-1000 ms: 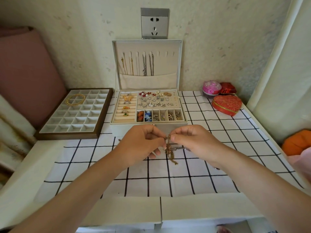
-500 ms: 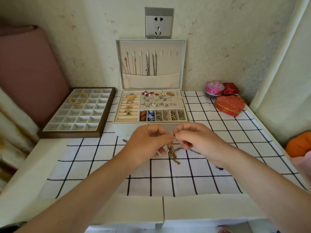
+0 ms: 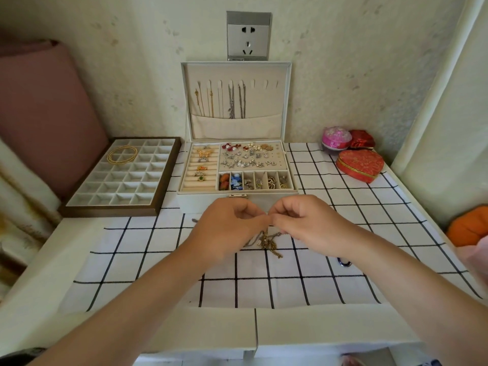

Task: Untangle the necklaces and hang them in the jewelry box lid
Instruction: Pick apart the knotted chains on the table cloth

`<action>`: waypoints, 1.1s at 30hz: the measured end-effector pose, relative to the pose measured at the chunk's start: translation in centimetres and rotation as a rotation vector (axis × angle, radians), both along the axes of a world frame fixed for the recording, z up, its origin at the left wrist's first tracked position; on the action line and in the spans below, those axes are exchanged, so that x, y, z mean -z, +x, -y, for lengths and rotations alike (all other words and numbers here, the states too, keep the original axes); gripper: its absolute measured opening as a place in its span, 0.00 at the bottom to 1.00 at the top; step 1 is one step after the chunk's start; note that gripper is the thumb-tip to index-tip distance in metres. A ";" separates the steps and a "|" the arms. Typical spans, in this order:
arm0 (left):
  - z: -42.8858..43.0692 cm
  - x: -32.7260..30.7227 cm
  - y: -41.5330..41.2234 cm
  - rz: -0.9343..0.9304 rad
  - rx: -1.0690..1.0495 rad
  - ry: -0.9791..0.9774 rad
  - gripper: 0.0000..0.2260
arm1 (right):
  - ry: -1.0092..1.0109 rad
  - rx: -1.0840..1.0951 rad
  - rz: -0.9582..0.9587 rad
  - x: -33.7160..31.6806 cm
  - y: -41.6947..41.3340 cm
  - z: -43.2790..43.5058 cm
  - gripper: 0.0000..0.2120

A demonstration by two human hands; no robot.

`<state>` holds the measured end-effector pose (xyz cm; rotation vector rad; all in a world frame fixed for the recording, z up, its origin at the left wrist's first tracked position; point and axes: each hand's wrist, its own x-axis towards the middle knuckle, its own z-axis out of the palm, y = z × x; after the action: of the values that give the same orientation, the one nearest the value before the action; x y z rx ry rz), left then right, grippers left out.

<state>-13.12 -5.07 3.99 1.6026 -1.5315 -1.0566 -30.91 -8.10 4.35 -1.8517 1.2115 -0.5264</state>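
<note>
Two hands: left hand and right hand meet fingertip to fingertip over the checked cloth, just near of the jewelry box front wall.
Left grip: thumb and forefinger drawn narrow, pinching the top of the tangled necklaces; other fingers curled in.
Right grip: same narrow pinch on the tangle, touching the left fingertips; other fingers curled.
Tangle vs grip: knot of gold and silver chain hangs straight below the pinch point, between the two wrists; lowest strands trail onto the cloth toward the near side.
Loose strand: a silver chain end shows on the cloth left of the left hand; its link to the tangle is hidden by the hand.
Lid: jewelry box lid stands upright against the far wall; hung chains, gold on the left, silver toward the middle, drop into the lid pocket.
Box base: open, rings left, earrings and small compartments right.
Left of box: divided tray, a gold necklace in its far-left cells.
Far right: heart-shaped red box, pink round box behind it.
Near right: small metal ring on the cloth beside the right forearm.
</note>
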 end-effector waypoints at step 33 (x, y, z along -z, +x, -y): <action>0.0 -0.8 -0.4 -0.012 0.154 -0.010 0.03 | 0.092 -0.146 -0.217 -1.2 -0.3 -0.6 0.07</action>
<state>-13.52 -5.10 4.76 1.4877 -1.6708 -1.1364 -31.23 -7.50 5.53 -1.9372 1.2066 -0.1893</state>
